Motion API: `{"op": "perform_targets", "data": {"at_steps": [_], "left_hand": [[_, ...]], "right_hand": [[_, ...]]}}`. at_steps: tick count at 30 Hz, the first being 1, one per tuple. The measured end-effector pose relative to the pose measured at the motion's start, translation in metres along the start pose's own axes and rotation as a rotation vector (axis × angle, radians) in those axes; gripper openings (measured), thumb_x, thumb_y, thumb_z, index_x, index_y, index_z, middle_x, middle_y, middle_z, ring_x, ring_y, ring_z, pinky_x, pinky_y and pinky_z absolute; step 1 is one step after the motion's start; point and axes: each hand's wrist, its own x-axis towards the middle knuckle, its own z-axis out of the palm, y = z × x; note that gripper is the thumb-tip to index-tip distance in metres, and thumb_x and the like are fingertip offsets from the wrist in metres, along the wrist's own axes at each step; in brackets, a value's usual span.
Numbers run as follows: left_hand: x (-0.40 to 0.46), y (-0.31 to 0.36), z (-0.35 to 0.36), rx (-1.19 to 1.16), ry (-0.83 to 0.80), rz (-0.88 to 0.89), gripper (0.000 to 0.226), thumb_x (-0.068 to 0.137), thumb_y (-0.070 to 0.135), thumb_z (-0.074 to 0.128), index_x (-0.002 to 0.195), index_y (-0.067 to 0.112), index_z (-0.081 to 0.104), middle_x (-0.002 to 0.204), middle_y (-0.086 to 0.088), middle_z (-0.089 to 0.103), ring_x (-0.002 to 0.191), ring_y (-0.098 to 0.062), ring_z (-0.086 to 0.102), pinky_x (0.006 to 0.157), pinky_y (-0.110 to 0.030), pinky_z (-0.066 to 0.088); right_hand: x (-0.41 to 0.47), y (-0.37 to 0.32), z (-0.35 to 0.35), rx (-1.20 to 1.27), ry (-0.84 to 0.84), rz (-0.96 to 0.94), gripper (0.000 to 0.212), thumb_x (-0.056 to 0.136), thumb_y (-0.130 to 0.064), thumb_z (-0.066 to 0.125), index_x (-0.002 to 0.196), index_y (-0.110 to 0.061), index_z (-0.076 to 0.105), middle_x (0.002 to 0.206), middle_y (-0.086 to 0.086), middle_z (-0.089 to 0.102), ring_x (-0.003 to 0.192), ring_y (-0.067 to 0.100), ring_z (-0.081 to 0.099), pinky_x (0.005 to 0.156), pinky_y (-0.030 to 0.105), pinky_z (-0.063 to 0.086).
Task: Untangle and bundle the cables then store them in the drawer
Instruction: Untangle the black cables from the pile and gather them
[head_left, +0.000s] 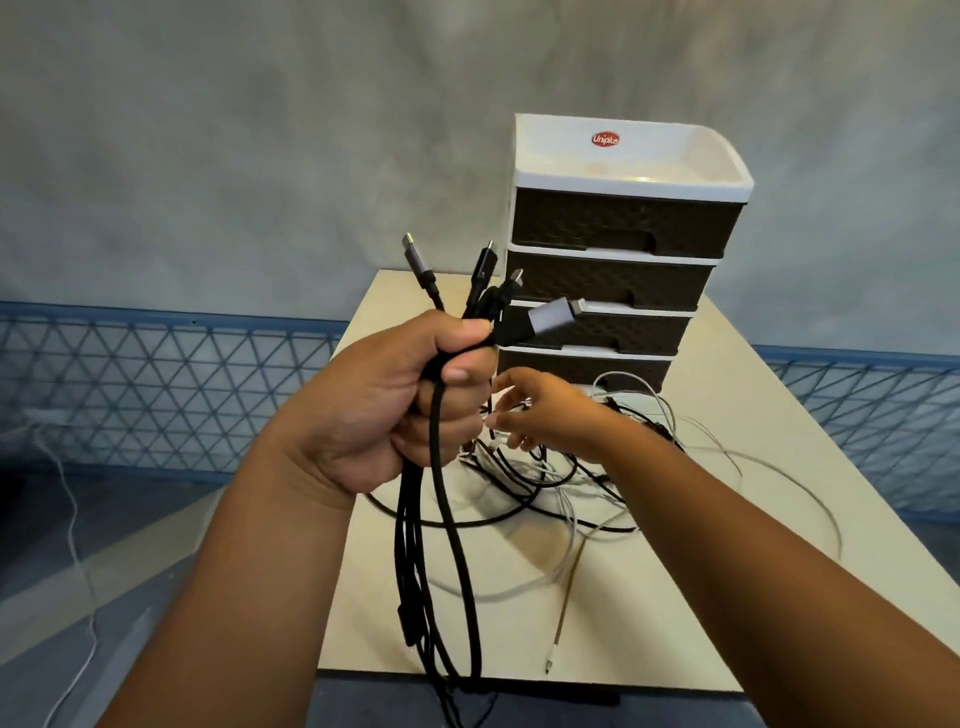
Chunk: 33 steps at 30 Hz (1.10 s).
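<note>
Left hand (415, 400) fists several black cables (441, 545) with plugs up, keeping sorted ones together; right hand (545, 415), fingers loosely spread, reaches into the tangle (545, 478) on the tabletop (649, 623) before the closed drawers (613, 275)

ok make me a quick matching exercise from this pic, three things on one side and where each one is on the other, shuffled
Things:
1. black cables
2. white cables
3. drawer unit

Places:
A. standing at the far end of the table
B. gripped in the left hand, ends pointing up
C. lying loose on the table, near the right hand

Pairs: 1-B, 2-C, 3-A
</note>
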Motion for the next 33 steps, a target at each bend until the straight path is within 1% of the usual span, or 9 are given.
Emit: {"op": "perform_targets", "data": {"at_steps": [3, 5, 9, 15, 19, 24, 27, 30, 33], "left_hand": [[0.001, 0.001, 0.000, 0.027, 0.003, -0.008, 0.036, 0.087, 0.035, 0.047, 0.052, 0.023, 0.045, 0.046, 0.010, 0.017, 0.042, -0.007, 0.009, 0.040, -0.022, 0.003], [0.000, 0.002, 0.000, 0.039, 0.006, -0.001, 0.036, 0.086, 0.035, 0.049, 0.052, 0.023, 0.046, 0.046, 0.010, 0.017, 0.043, -0.008, 0.008, 0.042, -0.023, 0.001], [-0.001, 0.003, -0.004, 0.032, 0.043, 0.010, 0.036, 0.087, 0.035, 0.045, 0.053, 0.023, 0.045, 0.048, 0.009, 0.015, 0.044, -0.007, 0.007, 0.041, -0.021, 0.002], [-0.001, 0.001, -0.006, 0.014, 0.114, 0.027, 0.034, 0.084, 0.037, 0.048, 0.054, 0.022, 0.044, 0.048, 0.010, 0.018, 0.044, -0.006, 0.009, 0.038, -0.015, 0.008], [0.000, -0.001, -0.006, 0.003, 0.154, 0.032, 0.034, 0.084, 0.038, 0.050, 0.055, 0.023, 0.044, 0.048, 0.011, 0.018, 0.044, -0.007, 0.007, 0.038, -0.015, 0.007], [0.001, -0.002, 0.001, 0.009, 0.203, 0.056, 0.035, 0.087, 0.040, 0.048, 0.057, 0.022, 0.047, 0.047, 0.012, 0.021, 0.045, -0.007, 0.006, 0.038, -0.015, 0.008], [0.003, -0.004, 0.007, 0.043, 0.263, 0.069, 0.034, 0.087, 0.040, 0.049, 0.059, 0.022, 0.051, 0.049, 0.011, 0.018, 0.047, -0.008, 0.004, 0.038, -0.015, 0.007], [0.005, -0.008, 0.016, 0.084, 0.289, 0.077, 0.034, 0.087, 0.041, 0.051, 0.058, 0.022, 0.048, 0.048, 0.011, 0.020, 0.046, -0.007, 0.007, 0.039, -0.014, 0.008], [0.007, -0.013, 0.031, 0.119, 0.240, 0.060, 0.040, 0.088, 0.046, 0.054, 0.058, 0.023, 0.045, 0.048, 0.011, 0.023, 0.043, -0.005, 0.012, 0.038, -0.014, 0.010]], "right_hand": [[0.002, 0.002, 0.014, -0.136, 0.024, 0.003, 0.010, 0.095, -0.025, 0.061, 0.098, -0.016, 0.064, 0.090, 0.009, 0.069, 0.073, 0.027, 0.068, 0.056, 0.026, 0.050], [0.003, 0.000, 0.013, -0.083, 0.109, -0.006, 0.016, 0.097, -0.023, 0.059, 0.082, -0.018, 0.062, 0.077, 0.008, 0.066, 0.065, 0.025, 0.066, 0.055, 0.027, 0.051], [0.000, -0.024, -0.023, 0.052, 0.321, -0.037, 0.013, 0.098, -0.022, 0.056, 0.097, -0.015, 0.067, 0.087, 0.010, 0.069, 0.064, 0.016, 0.064, 0.063, 0.033, 0.055], [-0.010, -0.084, -0.096, 0.308, 0.515, -0.186, 0.015, 0.100, -0.020, 0.053, 0.096, -0.012, 0.064, 0.086, 0.012, 0.068, 0.072, 0.022, 0.071, 0.068, 0.032, 0.060], [-0.023, -0.117, -0.133, 0.442, 0.596, -0.389, 0.017, 0.101, -0.020, 0.052, 0.090, -0.010, 0.060, 0.081, 0.016, 0.066, 0.066, 0.026, 0.073, 0.060, 0.030, 0.057], [-0.060, -0.126, -0.152, 0.224, 0.561, -0.499, 0.017, 0.100, -0.027, 0.053, 0.089, -0.015, 0.057, 0.092, 0.015, 0.071, 0.069, 0.028, 0.072, 0.062, 0.034, 0.057], [-0.089, -0.113, -0.156, 0.190, 0.487, -0.520, 0.017, 0.098, -0.029, 0.056, 0.087, -0.016, 0.059, 0.085, 0.012, 0.070, 0.064, 0.026, 0.068, 0.059, 0.031, 0.053], [-0.124, -0.090, -0.161, 0.262, 0.428, -0.562, 0.019, 0.091, -0.030, 0.060, 0.086, -0.012, 0.059, 0.069, 0.007, 0.065, 0.053, 0.023, 0.051, 0.049, 0.028, 0.037], [-0.159, -0.056, -0.168, 0.286, 0.332, -0.536, 0.028, 0.083, -0.038, 0.063, 0.085, -0.010, 0.060, 0.056, 0.003, 0.057, 0.049, 0.017, 0.038, 0.048, 0.030, 0.022]]}}
